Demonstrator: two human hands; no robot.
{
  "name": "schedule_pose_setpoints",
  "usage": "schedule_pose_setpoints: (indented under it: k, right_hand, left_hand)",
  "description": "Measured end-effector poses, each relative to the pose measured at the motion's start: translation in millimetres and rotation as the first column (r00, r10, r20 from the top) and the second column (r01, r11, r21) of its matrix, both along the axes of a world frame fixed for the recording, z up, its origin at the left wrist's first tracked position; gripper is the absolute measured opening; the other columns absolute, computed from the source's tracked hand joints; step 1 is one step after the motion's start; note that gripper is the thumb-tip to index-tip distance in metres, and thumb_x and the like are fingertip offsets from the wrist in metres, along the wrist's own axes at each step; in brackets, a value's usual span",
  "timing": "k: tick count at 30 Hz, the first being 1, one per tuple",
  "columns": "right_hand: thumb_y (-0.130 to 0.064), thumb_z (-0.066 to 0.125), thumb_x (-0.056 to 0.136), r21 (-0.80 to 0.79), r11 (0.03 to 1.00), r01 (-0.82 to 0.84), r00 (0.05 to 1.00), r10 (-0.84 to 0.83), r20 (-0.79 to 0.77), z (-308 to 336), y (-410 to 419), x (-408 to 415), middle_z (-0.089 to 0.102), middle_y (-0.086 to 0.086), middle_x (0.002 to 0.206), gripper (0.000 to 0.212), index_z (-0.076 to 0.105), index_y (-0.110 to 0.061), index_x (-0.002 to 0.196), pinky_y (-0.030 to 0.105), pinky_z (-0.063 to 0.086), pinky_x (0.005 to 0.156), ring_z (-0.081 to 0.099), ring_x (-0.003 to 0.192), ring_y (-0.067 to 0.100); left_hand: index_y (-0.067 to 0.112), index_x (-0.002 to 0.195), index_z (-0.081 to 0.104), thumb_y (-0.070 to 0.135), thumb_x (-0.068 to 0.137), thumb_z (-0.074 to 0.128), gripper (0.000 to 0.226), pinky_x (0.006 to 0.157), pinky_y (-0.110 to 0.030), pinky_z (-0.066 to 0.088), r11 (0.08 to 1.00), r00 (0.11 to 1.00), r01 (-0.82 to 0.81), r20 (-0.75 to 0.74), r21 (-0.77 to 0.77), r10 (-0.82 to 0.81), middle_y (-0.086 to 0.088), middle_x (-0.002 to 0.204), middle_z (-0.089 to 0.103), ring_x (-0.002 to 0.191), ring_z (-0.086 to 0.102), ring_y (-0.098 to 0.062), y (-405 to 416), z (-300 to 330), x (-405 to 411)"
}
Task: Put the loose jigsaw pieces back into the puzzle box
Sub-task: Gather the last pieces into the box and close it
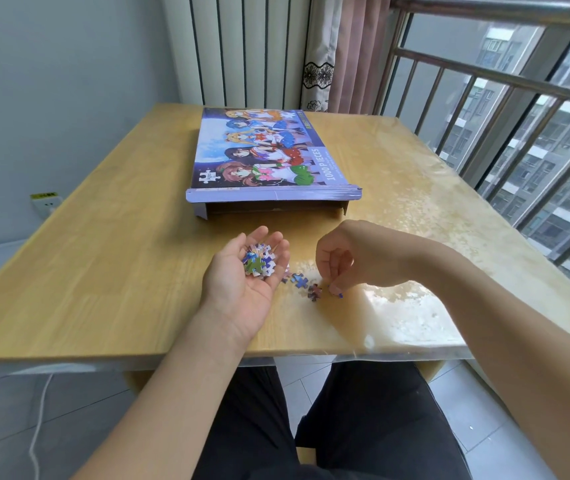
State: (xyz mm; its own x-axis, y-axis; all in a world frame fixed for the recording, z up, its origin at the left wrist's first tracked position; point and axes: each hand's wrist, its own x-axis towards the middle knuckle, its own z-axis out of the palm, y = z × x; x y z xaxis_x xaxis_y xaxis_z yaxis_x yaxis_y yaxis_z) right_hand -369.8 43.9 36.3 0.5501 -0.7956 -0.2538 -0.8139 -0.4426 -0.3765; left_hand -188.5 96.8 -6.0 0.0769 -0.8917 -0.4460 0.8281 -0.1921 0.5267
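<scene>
The purple puzzle box with a cartoon picture lies flat at the back middle of the wooden table, its near end flap open. My left hand is palm up in front of it, cupping a small pile of jigsaw pieces. Just to its right, a few loose pieces lie on the table. My right hand reaches down beside them, its fingertips pinching one blue piece at the table surface.
The table carries a clear plastic cover, glossy on the right side. A window with metal railing stands to the right, a radiator and curtain behind. A wall socket is at the left. My legs show under the front edge.
</scene>
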Motion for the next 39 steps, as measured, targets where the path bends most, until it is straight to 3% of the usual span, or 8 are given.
schedule_pose_setpoints:
  k: [5, 16, 20, 25, 32, 34, 37, 39]
  right_hand:
    - [-0.027, 0.092, 0.069, 0.000, 0.999, 0.046, 0.995, -0.046, -0.084, 9.0, -0.9, -2.2, 0.068, -0.008, 0.093, 0.034, 0.071, -0.024, 0.096, 0.036, 0.055, 0.076, 0.066, 0.086, 0.018]
    - [-0.023, 0.093, 0.067, 0.035, 0.996, 0.086, 0.993, -0.082, -0.090, -0.3, -3.2, -4.7, 0.073, 0.001, 0.087, 0.029, 0.075, -0.018, 0.089, 0.027, 0.052, 0.065, 0.070, 0.079, 0.020]
    - [-0.023, 0.092, 0.068, 0.033, 0.997, 0.069, 0.993, -0.065, -0.096, 1.6, -3.1, -2.0, 0.072, -0.001, 0.089, 0.029, 0.074, -0.021, 0.090, 0.032, 0.057, 0.071, 0.069, 0.082, 0.020]
    - [-0.022, 0.091, 0.070, 0.063, 0.997, 0.043, 0.992, -0.035, -0.123, 2.9, -4.5, 1.3, 0.072, 0.000, 0.089, 0.026, 0.070, -0.023, 0.085, 0.026, 0.053, 0.064, 0.070, 0.083, 0.022]
    - [-0.016, 0.088, 0.072, 0.036, 0.999, -0.001, 0.995, 0.004, -0.100, 5.7, 1.7, 1.6, 0.066, -0.009, 0.079, 0.027, 0.063, -0.026, 0.078, 0.031, 0.050, 0.062, 0.064, 0.077, 0.020]
    - [-0.012, 0.086, 0.073, 0.050, 0.999, 0.002, 0.998, 0.001, -0.064, 4.2, 3.3, 1.0, 0.070, -0.006, 0.084, 0.027, 0.067, -0.023, 0.087, 0.036, 0.054, 0.068, 0.068, 0.083, 0.022]
    - [-0.013, 0.087, 0.073, 0.071, 0.997, 0.030, 0.997, -0.025, -0.072, 3.7, 2.5, 1.3, 0.072, -0.009, 0.087, 0.040, 0.069, -0.023, 0.106, 0.029, 0.054, 0.067, 0.069, 0.085, 0.017]
    - [-0.018, 0.090, 0.071, 0.056, 0.998, 0.038, 0.995, -0.032, -0.093, 4.2, 0.7, 2.6, 0.072, -0.009, 0.086, 0.040, 0.071, -0.023, 0.105, 0.029, 0.054, 0.068, 0.069, 0.082, 0.014]
  left_hand:
    - [0.001, 0.114, 0.065, 0.023, 0.108, 0.041, 0.033, 0.097, -0.038, 0.055, 1.000, 1.000, -0.006, 0.005, 0.009, 0.006, -0.019, 0.104, 0.070, 0.097, 0.069, -0.031, 0.8, -0.5, 1.1]
    - [0.001, 0.112, 0.065, 0.023, 0.109, 0.041, 0.033, 0.103, -0.041, 0.053, 1.000, 1.000, 0.018, 0.006, 0.011, -0.018, -0.019, 0.101, 0.070, 0.098, 0.068, -0.032, 3.3, 2.3, -11.6]
    - [0.001, 0.114, 0.064, 0.022, 0.109, 0.040, 0.033, 0.102, -0.040, 0.052, 1.000, 1.000, 0.027, 0.012, 0.011, -0.027, -0.019, 0.100, 0.070, 0.100, 0.067, -0.032, 4.5, 2.8, -12.5]
    - [0.001, 0.114, 0.064, 0.022, 0.109, 0.040, 0.032, 0.100, -0.039, 0.053, 1.000, 1.000, 0.026, 0.006, 0.014, -0.026, -0.019, 0.101, 0.069, 0.099, 0.068, -0.031, 3.9, 3.3, -13.0]
    - [0.001, 0.114, 0.063, 0.022, 0.109, 0.041, 0.032, 0.101, -0.039, 0.053, 1.000, 1.000, 0.027, -0.001, 0.014, -0.027, -0.019, 0.101, 0.069, 0.100, 0.067, -0.032, 3.7, 3.5, -12.7]
    - [0.001, 0.115, 0.063, 0.022, 0.109, 0.040, 0.032, 0.103, -0.040, 0.052, 1.000, 1.000, 0.026, 0.000, 0.012, -0.026, -0.019, 0.101, 0.069, 0.100, 0.066, -0.032, 3.6, 3.6, -12.4]
    - [0.000, 0.118, 0.063, 0.022, 0.109, 0.041, 0.033, 0.102, -0.040, 0.053, 1.000, 1.000, 0.025, 0.004, 0.013, -0.025, -0.020, 0.103, 0.069, 0.101, 0.067, -0.033, 3.5, 3.3, -12.4]
    - [0.000, 0.119, 0.063, 0.022, 0.109, 0.041, 0.033, 0.102, -0.040, 0.053, 1.000, 1.000, 0.026, 0.005, 0.013, -0.026, -0.020, 0.104, 0.069, 0.101, 0.067, -0.032, 3.1, 3.3, -12.6]
